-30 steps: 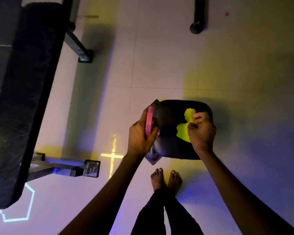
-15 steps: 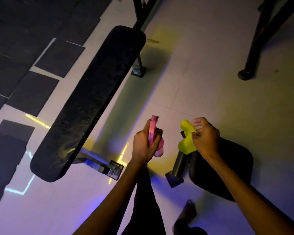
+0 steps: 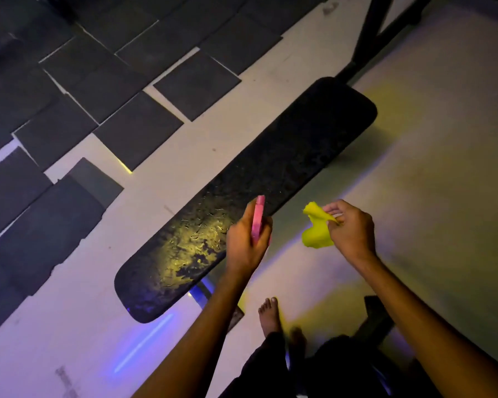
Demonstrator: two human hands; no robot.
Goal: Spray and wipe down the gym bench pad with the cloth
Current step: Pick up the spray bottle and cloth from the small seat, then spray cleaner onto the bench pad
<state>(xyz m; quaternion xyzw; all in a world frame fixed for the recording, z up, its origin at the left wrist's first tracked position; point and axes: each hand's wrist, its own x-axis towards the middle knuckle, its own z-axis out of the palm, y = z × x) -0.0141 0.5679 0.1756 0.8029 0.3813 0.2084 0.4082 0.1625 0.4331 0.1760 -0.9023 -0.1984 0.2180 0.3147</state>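
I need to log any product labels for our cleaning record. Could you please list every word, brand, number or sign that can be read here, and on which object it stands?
None can be read in this view.
Pink spray bottle in the left hand: no print shows.
Yellow cloth in the right hand: plain.
Bench pad: no lettering visible.
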